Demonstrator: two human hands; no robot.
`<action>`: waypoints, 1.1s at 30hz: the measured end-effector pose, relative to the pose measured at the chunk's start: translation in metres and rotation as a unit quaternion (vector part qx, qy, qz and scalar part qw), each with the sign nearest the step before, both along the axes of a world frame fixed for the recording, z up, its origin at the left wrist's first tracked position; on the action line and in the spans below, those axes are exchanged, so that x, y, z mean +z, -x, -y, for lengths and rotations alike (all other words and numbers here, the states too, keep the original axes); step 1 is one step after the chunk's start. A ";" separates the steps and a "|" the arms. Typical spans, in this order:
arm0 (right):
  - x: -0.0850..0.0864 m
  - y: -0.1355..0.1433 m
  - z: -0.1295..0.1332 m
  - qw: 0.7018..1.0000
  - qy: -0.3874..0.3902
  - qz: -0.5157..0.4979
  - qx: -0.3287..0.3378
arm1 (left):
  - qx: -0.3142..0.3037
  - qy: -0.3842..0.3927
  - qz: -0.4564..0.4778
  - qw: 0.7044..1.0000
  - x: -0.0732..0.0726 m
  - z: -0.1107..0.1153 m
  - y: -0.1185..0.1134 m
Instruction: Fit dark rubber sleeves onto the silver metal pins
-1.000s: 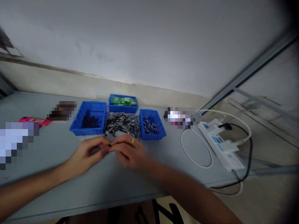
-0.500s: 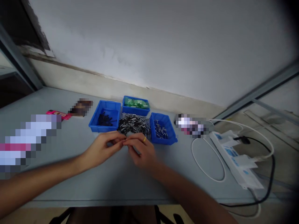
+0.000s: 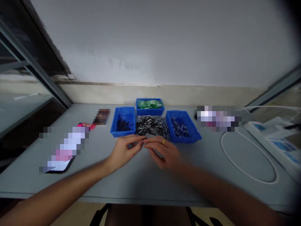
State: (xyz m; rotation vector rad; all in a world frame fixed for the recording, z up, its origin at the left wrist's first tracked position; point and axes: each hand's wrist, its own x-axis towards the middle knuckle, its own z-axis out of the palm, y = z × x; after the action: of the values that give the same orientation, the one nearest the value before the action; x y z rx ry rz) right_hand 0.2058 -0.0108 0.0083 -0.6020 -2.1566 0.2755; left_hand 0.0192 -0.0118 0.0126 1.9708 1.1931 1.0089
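Observation:
My left hand (image 3: 123, 152) and my right hand (image 3: 166, 153) meet at their fingertips just in front of a heap of thin metal pins (image 3: 150, 125). Both are closed in a pinch; a tiny dark bit shows at the left fingertips, too small to name. A yellow ring is on a right-hand finger. Beyond the left hand stands a blue bin (image 3: 113, 133) holding small black parts (image 3: 124, 125). To the right of the heap, another blue bin (image 3: 191, 133) contains loose pins, some with a crosswise head. Behind the heap, a third blue bin (image 3: 150, 112) holds green plastic packets (image 3: 150, 104).
On the left lie a phone (image 3: 62, 166) with a blurred screen, a pink item (image 3: 87, 126) and a blurred dark object (image 3: 102, 116). At the right are another blurred device (image 3: 217, 118), a looping white cable (image 3: 249, 176) and a white power strip (image 3: 279, 144). A wall closes the back.
The head view has turned to the left, so the table and bins appear further right. Both hands keep their fingertips together in front of the pin heap, with little change in pose.

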 end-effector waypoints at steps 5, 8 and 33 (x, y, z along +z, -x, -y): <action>-0.001 -0.007 -0.004 0.998 -0.023 0.051 0.005 | -0.044 -0.037 -0.039 0.998 0.001 0.000 -0.001; -0.003 -0.009 -0.006 0.996 -0.020 0.088 -0.016 | -0.051 -0.058 -0.062 0.995 0.003 0.001 -0.001; 0.004 -0.013 -0.013 0.996 0.006 0.085 0.006 | -0.118 0.200 0.122 0.965 0.000 -0.008 -0.004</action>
State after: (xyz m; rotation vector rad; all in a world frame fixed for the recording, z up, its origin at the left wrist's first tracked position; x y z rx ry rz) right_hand 0.2187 0.0024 0.0126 -0.6385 -2.3252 0.2510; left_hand 0.0236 -0.0043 0.0126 1.5746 0.9169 0.7873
